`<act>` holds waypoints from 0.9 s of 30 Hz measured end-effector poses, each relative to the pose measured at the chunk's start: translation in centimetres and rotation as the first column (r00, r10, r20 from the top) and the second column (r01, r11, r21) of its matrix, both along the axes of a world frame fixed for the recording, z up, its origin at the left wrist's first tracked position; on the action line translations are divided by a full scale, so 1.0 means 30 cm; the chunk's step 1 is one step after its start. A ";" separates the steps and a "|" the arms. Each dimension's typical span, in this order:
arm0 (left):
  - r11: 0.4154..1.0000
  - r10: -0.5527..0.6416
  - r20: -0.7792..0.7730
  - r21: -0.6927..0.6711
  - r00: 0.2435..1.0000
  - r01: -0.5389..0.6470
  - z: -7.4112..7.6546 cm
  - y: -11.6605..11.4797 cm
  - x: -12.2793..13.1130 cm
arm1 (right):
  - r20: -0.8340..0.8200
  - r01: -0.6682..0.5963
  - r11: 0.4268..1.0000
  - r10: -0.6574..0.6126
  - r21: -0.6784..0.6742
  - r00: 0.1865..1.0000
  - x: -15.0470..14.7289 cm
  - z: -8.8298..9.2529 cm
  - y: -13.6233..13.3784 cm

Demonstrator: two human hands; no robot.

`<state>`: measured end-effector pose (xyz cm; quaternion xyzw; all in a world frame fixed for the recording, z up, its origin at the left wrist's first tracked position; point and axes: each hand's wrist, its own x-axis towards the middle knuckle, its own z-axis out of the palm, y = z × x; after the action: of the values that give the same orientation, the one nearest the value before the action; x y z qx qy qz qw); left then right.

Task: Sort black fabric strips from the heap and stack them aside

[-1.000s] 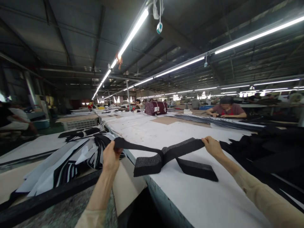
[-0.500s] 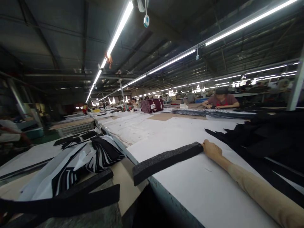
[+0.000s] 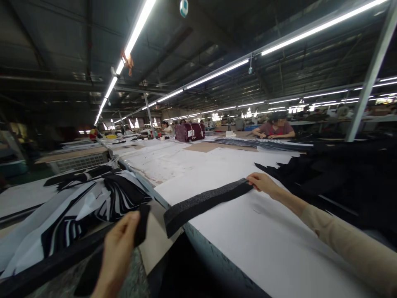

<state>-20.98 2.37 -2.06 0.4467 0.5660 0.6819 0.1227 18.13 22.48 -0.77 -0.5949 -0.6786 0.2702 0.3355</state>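
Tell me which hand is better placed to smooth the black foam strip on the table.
Probably the right hand: it touches the end of the black foam strip lying on the white table, while the left hand grips a black strip end off the table's edge.

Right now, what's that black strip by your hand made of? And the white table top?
The black strip at the right hand looks like foam or thick felt: matte, with a fuzzy, speckled surface. The piece in the left hand looks alike. The white table top looks like smooth matte paper or coated board, with faint marks; I can't tell which.
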 end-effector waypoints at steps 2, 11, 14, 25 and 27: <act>0.977 -0.214 -0.173 -0.062 0.961 0.206 -0.033 0.054 0.239 | -0.038 -0.171 0.980 0.168 -0.101 0.985 -0.029 0.016 -0.082; 0.739 -0.672 -0.508 -0.410 0.539 0.535 -0.087 0.136 0.791 | -0.255 -0.525 0.723 0.459 -0.450 0.851 0.019 0.002 -0.334; 0.664 -0.748 -0.448 -0.497 0.490 0.559 -0.063 0.125 0.773 | -0.153 -0.551 0.745 0.536 -0.376 0.830 0.044 -0.002 -0.358; 0.587 -0.808 -0.465 -0.578 0.363 0.567 -0.015 0.106 0.795 | 0.184 -0.561 0.788 0.608 -0.253 0.772 0.072 0.010 -0.392; 0.603 -0.795 -0.460 -0.525 0.396 0.601 -0.041 0.119 0.792 | 0.204 -0.525 0.825 0.562 -0.211 0.801 0.074 -0.007 -0.386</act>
<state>2.77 5.94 -3.30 0.8296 0.4147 0.2747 0.2536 20.34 10.91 -0.99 -0.4272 -0.8371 0.3238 0.1091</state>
